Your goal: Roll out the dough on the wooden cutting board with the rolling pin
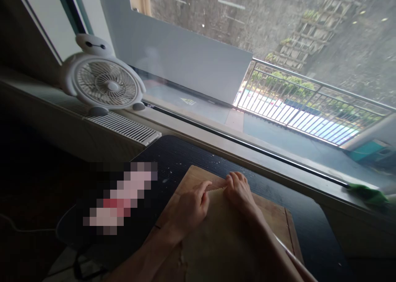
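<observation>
A wooden board [189,178] lies on the dark table, and a thin pale sheet that looks like rolled-out dough [221,224] covers much of it. Its left edge is ragged. At the far edge of this sheet, my left hand [198,203] is closed, thumb and fingers pinching the border. To its right, my right hand [239,191] has its fingers curled over the same far edge. A short stretch of brownish border shows between the two hands. My right forearm hides part of the sheet, and a thin white line runs beside that arm.
The dark table [173,158] carries small white specks. Left of the board, something is blurred out by pixels. A white fan [108,84] stands on the radiator grille [136,129] by the window. Beyond the sill lies a balcony railing [309,96]; a green item [368,193] is at right.
</observation>
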`<act>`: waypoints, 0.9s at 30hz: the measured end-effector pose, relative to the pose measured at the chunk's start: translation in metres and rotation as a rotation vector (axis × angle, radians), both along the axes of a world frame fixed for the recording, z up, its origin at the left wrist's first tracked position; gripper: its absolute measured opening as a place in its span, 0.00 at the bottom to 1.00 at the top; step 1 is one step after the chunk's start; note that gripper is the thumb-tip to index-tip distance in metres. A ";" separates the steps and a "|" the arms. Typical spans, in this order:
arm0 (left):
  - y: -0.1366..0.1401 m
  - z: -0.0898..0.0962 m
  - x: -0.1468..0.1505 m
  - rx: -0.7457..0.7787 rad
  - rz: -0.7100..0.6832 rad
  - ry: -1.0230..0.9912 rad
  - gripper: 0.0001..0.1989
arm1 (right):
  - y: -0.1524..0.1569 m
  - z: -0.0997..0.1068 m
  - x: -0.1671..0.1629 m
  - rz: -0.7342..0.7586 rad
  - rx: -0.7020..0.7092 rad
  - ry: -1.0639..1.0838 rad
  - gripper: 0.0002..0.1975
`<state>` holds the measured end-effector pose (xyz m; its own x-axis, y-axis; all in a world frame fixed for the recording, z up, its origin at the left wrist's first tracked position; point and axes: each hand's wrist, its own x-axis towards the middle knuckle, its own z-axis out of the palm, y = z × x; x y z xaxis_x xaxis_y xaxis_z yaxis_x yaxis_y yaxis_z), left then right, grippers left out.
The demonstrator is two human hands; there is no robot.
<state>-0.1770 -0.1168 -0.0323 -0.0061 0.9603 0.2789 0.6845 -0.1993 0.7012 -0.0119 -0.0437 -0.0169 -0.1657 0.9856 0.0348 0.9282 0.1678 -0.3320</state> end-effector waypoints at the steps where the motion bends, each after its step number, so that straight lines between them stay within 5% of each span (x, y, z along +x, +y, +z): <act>1: 0.000 0.000 0.000 -0.002 -0.008 -0.002 0.19 | -0.002 -0.003 -0.001 0.066 0.011 0.010 0.22; 3: 0.000 0.001 0.000 -0.002 -0.019 0.002 0.19 | -0.004 -0.005 0.000 0.143 0.039 0.016 0.22; 10: 0.002 -0.004 0.000 0.003 0.010 0.004 0.19 | 0.010 0.007 0.006 0.005 -0.015 -0.080 0.21; 14: 0.001 -0.002 0.000 0.010 -0.020 -0.015 0.19 | -0.018 -0.001 -0.009 0.146 0.146 -0.095 0.21; 18: 0.002 0.004 0.001 -0.028 0.039 -0.047 0.19 | -0.005 0.007 -0.005 0.025 0.318 -0.173 0.20; 22: 0.011 0.015 -0.006 -0.211 -0.012 -0.103 0.15 | 0.004 0.021 0.009 -0.011 0.389 -0.221 0.15; 27: 0.020 0.031 -0.008 -0.541 -0.289 -0.129 0.12 | -0.042 0.010 0.021 0.047 0.288 -0.166 0.20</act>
